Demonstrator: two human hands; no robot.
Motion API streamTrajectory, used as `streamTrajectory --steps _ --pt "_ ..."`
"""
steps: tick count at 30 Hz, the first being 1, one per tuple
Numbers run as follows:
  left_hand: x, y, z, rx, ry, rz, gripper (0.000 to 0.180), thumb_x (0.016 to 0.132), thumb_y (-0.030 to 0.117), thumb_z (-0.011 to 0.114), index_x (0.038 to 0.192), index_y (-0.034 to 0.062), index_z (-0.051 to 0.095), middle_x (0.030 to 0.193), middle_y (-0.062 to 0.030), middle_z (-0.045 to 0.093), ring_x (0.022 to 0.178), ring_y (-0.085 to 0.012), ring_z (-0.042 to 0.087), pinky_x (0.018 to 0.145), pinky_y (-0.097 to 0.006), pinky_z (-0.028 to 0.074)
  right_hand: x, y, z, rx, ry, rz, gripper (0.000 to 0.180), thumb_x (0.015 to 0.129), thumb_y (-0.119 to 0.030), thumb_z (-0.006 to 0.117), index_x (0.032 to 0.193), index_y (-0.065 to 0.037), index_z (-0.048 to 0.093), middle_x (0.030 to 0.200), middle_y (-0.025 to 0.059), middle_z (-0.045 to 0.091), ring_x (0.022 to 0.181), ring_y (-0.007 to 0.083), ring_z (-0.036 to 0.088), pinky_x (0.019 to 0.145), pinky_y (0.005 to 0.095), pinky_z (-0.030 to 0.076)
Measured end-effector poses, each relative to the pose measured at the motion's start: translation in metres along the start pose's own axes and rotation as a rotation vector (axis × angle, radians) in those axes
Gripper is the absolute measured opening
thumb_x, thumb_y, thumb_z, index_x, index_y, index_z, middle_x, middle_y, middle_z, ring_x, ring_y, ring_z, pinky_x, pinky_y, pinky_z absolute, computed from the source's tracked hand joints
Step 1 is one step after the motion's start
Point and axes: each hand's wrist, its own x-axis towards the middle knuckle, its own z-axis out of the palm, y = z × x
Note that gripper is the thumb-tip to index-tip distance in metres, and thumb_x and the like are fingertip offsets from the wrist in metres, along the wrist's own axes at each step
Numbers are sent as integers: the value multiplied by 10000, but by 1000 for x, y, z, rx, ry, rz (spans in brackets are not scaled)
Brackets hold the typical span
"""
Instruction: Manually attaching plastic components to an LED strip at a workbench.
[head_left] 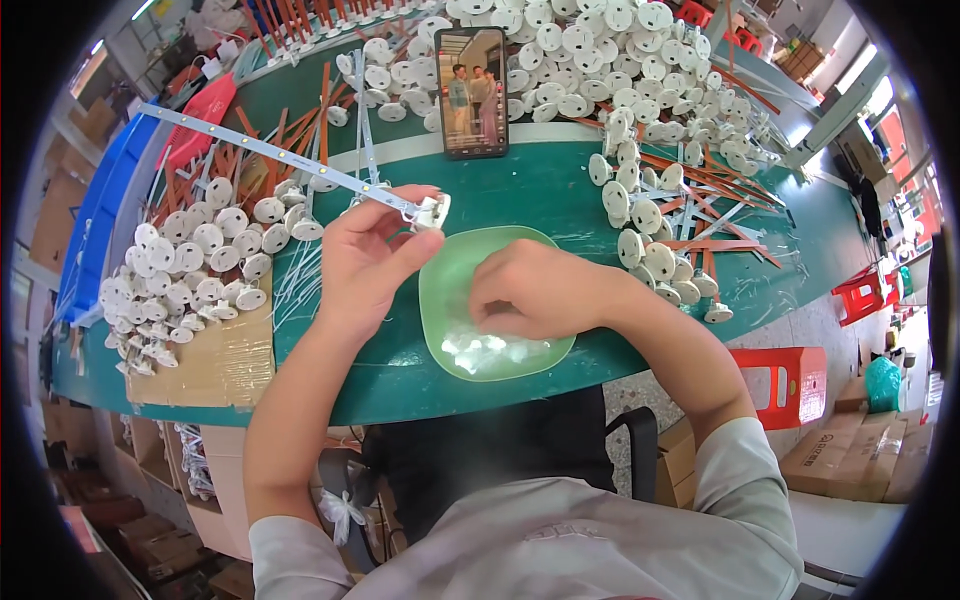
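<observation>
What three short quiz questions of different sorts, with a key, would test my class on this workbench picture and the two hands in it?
1. True or false: the left hand holds the end of a long thin strip with a small white part on it.
2. Where is the right hand? A) on the phone B) in the green dish C) under the table
3. Fill in: the phone stands upright on the table, just beyond the ______ dish.

Key: 1 true. 2 B, its fingers reach down into the dish toward the small white pieces. 3 green.
</observation>
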Motion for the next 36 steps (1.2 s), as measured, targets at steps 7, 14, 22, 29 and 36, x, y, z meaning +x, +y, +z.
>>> streamTrajectory --steps 7,14,22,29,36 --pt "0 0 4 24 -59 24 392 822 -58 758 1200 -2 671 1205 -85 673 1037 -122 628 875 -288 524 5 -6 1 -30 119 -30 95 882 -96 650 926 -19 615 817 117 645 800 330 636 732 403 517" --pt "-2 3 2 -47 -36 43 421 807 -66 767 1209 -10 654 1223 -108 665 1048 -150 641 904 -307 538 0 -15 -13 546 451 175 58 952 -26 636 981 16 608 844 79 691 688 122 660 627 255 534" --pt "-3 9 4 -81 -87 94 435 802 -33 791 1208 -24 634 1238 -165 659 1057 -206 666 911 -339 550 0 -14 -14 717 487 174 129 955 -9 637 1071 47 640 883 87 711 776 109 681 698 248 561" --pt "-3 10 5 -70 -148 105 448 791 -46 792 1209 -22 632 1238 -174 659 1065 -211 664 932 -351 545 0 -17 -14 633 582 145 164 942 10 628 1098 43 665 882 60 708 775 98 670 728 240 566" --pt "-2 8 6 -33 -164 87 456 780 -52 797 1206 -22 637 1234 -169 663 1072 -208 662 942 -353 541 0 -15 -12 596 597 133 141 922 8 650 1053 28 698 935 60 707 815 90 664 737 234 552"
